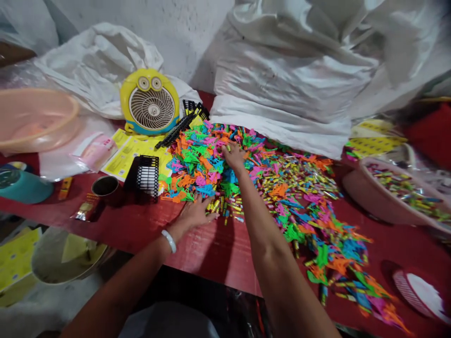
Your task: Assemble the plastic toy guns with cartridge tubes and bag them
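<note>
A large heap of small plastic pieces (pixel 204 162) in orange, green, pink and blue lies on the red table. My right hand (pixel 233 156) reaches into the middle of this heap, its fingers apart on the pieces. A small yellow bit shows at its fingers; whether it is held I cannot tell. At the heap's near edge my left hand (pixel 195 213) rests with fingers spread, a pale bracelet (pixel 169 241) on its wrist. Short yellow tubes (pixel 223 205) lie beside its fingertips. More tubes (pixel 299 176), mixed colours, are scattered to the right.
A yellow fan (pixel 153 105) stands behind black plastic racks (pixel 148 176) and yellow printed sheets (pixel 121 152). White sacks (pixel 282 80) line the back. A pink basin (pixel 380 202) of tubes is at right, a peach basin (pixel 35 117) at left. A dark cup (pixel 105 187) stands near the front edge.
</note>
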`<control>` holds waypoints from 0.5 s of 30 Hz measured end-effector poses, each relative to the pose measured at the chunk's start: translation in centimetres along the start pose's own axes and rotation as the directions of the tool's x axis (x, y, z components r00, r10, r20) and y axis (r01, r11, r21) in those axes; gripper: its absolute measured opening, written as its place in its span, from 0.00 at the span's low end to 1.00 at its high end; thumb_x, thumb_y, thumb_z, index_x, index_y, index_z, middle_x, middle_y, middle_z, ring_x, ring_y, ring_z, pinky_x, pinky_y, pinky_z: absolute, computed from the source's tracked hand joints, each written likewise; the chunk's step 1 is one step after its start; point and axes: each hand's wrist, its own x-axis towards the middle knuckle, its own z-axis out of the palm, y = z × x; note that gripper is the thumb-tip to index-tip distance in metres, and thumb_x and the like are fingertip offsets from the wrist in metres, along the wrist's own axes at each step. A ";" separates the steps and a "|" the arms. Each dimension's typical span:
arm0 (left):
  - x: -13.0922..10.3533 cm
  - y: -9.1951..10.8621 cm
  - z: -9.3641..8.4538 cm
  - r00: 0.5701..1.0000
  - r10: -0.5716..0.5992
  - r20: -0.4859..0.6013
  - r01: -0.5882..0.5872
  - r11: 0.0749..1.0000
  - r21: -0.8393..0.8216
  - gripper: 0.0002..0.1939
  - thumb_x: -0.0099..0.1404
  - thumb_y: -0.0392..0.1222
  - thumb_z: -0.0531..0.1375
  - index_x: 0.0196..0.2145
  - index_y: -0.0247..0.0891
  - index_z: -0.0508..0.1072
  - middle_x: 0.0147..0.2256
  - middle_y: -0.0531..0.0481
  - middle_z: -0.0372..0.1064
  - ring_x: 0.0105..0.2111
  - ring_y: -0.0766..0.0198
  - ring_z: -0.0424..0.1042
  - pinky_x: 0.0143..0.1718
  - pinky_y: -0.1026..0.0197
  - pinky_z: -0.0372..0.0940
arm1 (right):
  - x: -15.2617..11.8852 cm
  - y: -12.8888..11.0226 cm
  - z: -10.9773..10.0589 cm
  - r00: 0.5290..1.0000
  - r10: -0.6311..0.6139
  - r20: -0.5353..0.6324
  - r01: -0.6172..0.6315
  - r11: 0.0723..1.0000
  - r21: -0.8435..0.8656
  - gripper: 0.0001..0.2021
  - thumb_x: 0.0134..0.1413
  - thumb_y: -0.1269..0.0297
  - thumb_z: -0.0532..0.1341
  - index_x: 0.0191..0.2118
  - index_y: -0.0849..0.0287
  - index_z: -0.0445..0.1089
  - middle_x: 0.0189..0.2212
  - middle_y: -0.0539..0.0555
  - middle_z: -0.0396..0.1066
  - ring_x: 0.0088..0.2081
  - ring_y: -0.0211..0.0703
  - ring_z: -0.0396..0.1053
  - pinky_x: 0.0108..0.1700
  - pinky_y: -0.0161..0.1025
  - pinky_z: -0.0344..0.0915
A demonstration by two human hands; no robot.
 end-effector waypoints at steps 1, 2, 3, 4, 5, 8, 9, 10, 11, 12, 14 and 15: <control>0.0 0.1 -0.1 1.000 -0.009 0.021 0.009 1.000 0.003 0.40 0.67 0.66 0.54 0.71 0.51 0.51 0.59 0.37 0.62 0.60 0.40 0.65 0.54 0.43 0.67 | -0.3 -0.8 0.5 0.999 -0.050 0.022 0.050 0.999 -0.002 0.25 0.66 0.44 0.51 0.51 0.57 0.75 0.58 0.63 0.67 0.61 0.58 0.59 0.64 0.61 0.50; 0.0 0.1 -0.2 0.999 -0.017 0.038 0.017 1.000 0.006 0.40 0.67 0.66 0.53 0.71 0.51 0.50 0.57 0.37 0.65 0.56 0.41 0.69 0.52 0.43 0.68 | -0.6 -1.6 1.0 0.994 -0.097 0.044 0.097 0.995 -0.001 0.25 0.67 0.44 0.50 0.50 0.58 0.75 0.56 0.63 0.70 0.60 0.57 0.61 0.64 0.60 0.50; -0.1 0.1 -0.2 0.999 -0.020 0.047 0.019 1.000 0.008 0.40 0.68 0.66 0.53 0.71 0.50 0.50 0.56 0.37 0.67 0.53 0.42 0.72 0.51 0.44 0.68 | -1.1 -2.4 1.3 0.989 -0.137 0.063 0.137 0.991 0.003 0.25 0.68 0.45 0.50 0.50 0.58 0.75 0.54 0.63 0.71 0.59 0.56 0.62 0.65 0.59 0.50; -0.1 0.1 -0.3 0.999 -0.014 0.044 0.014 1.000 0.010 0.40 0.68 0.65 0.53 0.71 0.49 0.50 0.55 0.37 0.68 0.52 0.43 0.73 0.51 0.44 0.68 | -1.6 -3.1 1.6 0.983 -0.168 0.076 0.167 0.986 0.010 0.24 0.68 0.46 0.51 0.50 0.58 0.75 0.53 0.62 0.72 0.59 0.56 0.62 0.64 0.58 0.50; -0.1 0.1 -0.3 0.999 -0.005 0.032 0.005 1.000 0.008 0.39 0.68 0.64 0.53 0.71 0.48 0.51 0.55 0.38 0.69 0.52 0.43 0.73 0.51 0.45 0.68 | -2.3 -3.8 1.8 0.978 -0.191 0.083 0.190 0.982 0.017 0.23 0.68 0.46 0.52 0.51 0.58 0.75 0.52 0.62 0.72 0.58 0.56 0.62 0.64 0.58 0.51; 0.0 0.0 -0.3 1.000 -0.001 0.023 0.002 1.000 -0.024 0.33 0.68 0.61 0.55 0.64 0.44 0.64 0.52 0.37 0.73 0.52 0.43 0.73 0.52 0.46 0.67 | -4.8 -6.0 2.4 0.969 -0.235 0.079 0.234 0.972 0.021 0.22 0.66 0.45 0.56 0.52 0.55 0.76 0.53 0.61 0.72 0.58 0.58 0.60 0.62 0.60 0.54; 0.1 0.0 -0.3 0.999 -0.011 0.036 0.012 0.999 -0.038 0.31 0.67 0.62 0.55 0.60 0.42 0.69 0.49 0.37 0.75 0.50 0.43 0.75 0.51 0.46 0.68 | -5.6 -6.8 2.6 0.967 -0.246 0.070 0.246 0.969 0.017 0.22 0.65 0.45 0.57 0.51 0.54 0.77 0.53 0.61 0.72 0.58 0.59 0.59 0.62 0.61 0.54; 0.2 -0.1 -0.2 0.998 -0.024 0.052 0.026 0.998 -0.050 0.30 0.67 0.63 0.55 0.56 0.41 0.73 0.46 0.37 0.76 0.48 0.43 0.76 0.49 0.47 0.68 | -6.5 -7.5 2.8 0.965 -0.256 0.056 0.256 0.967 0.012 0.22 0.65 0.44 0.58 0.50 0.53 0.78 0.53 0.61 0.72 0.58 0.60 0.58 0.61 0.62 0.54; 0.3 -0.2 -0.1 0.997 -0.036 0.066 0.040 0.998 -0.058 0.30 0.66 0.65 0.55 0.53 0.40 0.75 0.44 0.37 0.77 0.46 0.43 0.76 0.48 0.47 0.69 | -7.2 -8.3 3.0 0.963 -0.268 0.040 0.268 0.963 0.012 0.21 0.65 0.44 0.58 0.50 0.53 0.78 0.53 0.61 0.71 0.59 0.61 0.57 0.61 0.62 0.54; 0.4 -0.3 0.0 0.997 -0.042 0.061 0.046 0.997 -0.065 0.30 0.66 0.66 0.55 0.52 0.41 0.76 0.43 0.37 0.78 0.46 0.43 0.77 0.48 0.48 0.68 | -7.8 -9.0 3.1 0.958 -0.287 0.029 0.286 0.958 0.024 0.21 0.65 0.44 0.58 0.49 0.53 0.78 0.53 0.61 0.71 0.59 0.60 0.57 0.62 0.61 0.54; 0.5 -0.5 0.2 0.999 -0.033 0.001 0.033 0.996 -0.088 0.31 0.65 0.67 0.54 0.53 0.42 0.75 0.45 0.39 0.78 0.49 0.44 0.76 0.52 0.49 0.67 | -8.5 -10.0 3.1 0.941 -0.337 0.034 0.334 0.939 0.083 0.20 0.67 0.47 0.56 0.50 0.53 0.78 0.53 0.60 0.72 0.59 0.56 0.59 0.63 0.59 0.54; 0.6 -0.6 0.3 0.999 -0.024 -0.042 0.019 0.995 -0.100 0.32 0.66 0.68 0.54 0.54 0.42 0.74 0.47 0.39 0.78 0.51 0.45 0.75 0.54 0.49 0.65 | -8.7 -10.3 2.8 0.932 -0.360 0.042 0.353 0.927 0.126 0.20 0.69 0.48 0.55 0.51 0.54 0.77 0.53 0.59 0.73 0.59 0.54 0.61 0.64 0.57 0.54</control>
